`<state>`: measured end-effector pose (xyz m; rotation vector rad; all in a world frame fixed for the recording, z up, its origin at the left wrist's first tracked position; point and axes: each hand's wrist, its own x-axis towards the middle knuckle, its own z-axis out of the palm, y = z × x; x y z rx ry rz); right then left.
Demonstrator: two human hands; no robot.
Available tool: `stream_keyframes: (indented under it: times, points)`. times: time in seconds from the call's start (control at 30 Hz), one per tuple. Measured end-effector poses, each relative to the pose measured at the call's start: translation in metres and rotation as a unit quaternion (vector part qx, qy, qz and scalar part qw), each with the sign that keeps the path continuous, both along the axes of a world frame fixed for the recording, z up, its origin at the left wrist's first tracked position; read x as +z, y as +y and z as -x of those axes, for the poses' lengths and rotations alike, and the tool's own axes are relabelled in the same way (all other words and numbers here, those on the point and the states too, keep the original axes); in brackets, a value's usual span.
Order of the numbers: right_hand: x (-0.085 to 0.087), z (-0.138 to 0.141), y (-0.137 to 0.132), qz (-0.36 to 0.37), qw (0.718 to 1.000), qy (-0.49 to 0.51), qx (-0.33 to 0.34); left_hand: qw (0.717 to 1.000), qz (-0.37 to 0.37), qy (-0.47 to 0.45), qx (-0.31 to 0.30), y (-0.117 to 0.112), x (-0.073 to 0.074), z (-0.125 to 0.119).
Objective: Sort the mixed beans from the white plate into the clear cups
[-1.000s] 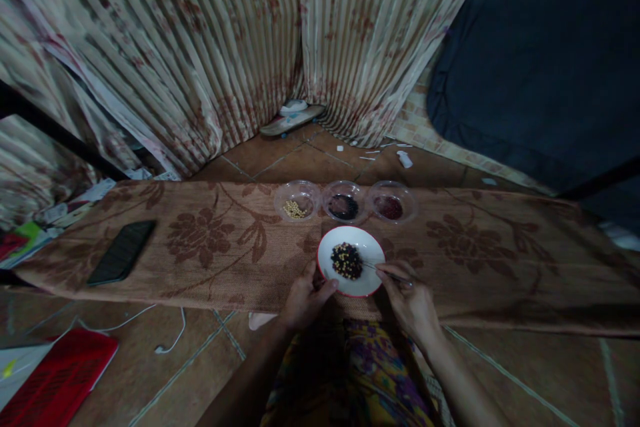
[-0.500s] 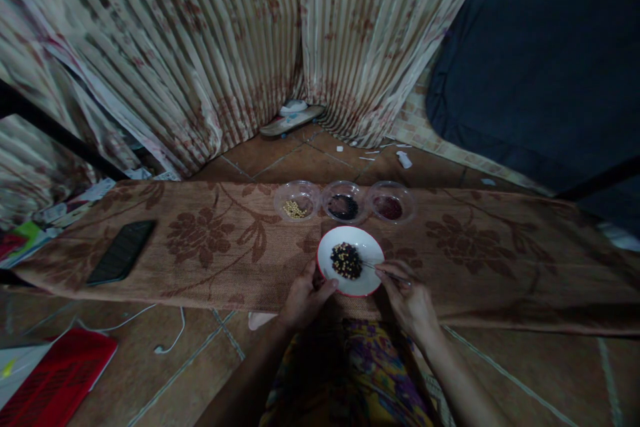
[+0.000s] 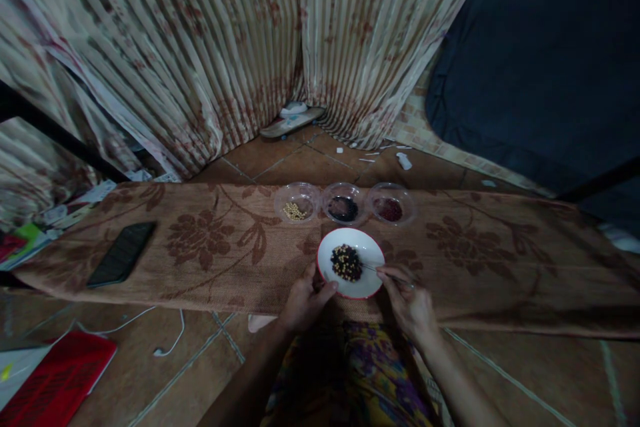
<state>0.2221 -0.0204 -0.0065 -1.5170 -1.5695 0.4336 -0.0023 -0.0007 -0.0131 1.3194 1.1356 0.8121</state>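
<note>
A white bowl with a red rim (image 3: 327, 247) sits at the front edge of the cloth-covered table, a heap of mixed dark and yellow beans (image 3: 346, 262) inside it. My left hand (image 3: 305, 300) grips the bowl's left side, thumb over the rim. Thin metal tweezers (image 3: 371, 267) are pinched in my right hand (image 3: 413, 303), their tips at the right edge of the heap. Behind the bowl stand three clear plastic bowls in a row: one with yellow beans (image 3: 294, 211), one with black beans (image 3: 345, 208), one with dark red beans (image 3: 390, 209).
A dark phone (image 3: 123, 253) lies on the left of the patterned tablecloth (image 3: 210, 273). On the tiled floor are a red bag (image 3: 63, 373), a white cable (image 3: 175, 340) and a skateboard (image 3: 293, 123) by the striped curtains (image 3: 240, 47).
Very little differs. The tweezers' tips have shifted slightly at the heap's right edge, and both hands keep their holds.
</note>
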Motion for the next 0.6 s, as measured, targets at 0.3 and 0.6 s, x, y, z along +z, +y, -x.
stream_keyframes:
  times: [0.3,0.6]
  points:
    - [0.013,-0.010,0.003,0.000,0.997,0.040,-0.059,1.000,-0.002,0.007,0.001,0.001,0.005,0.000]
    - [0.050,-0.059,0.083,-0.134,0.978,0.072,-0.144,0.999,-0.002,0.037,0.003,0.003,0.006,0.002]
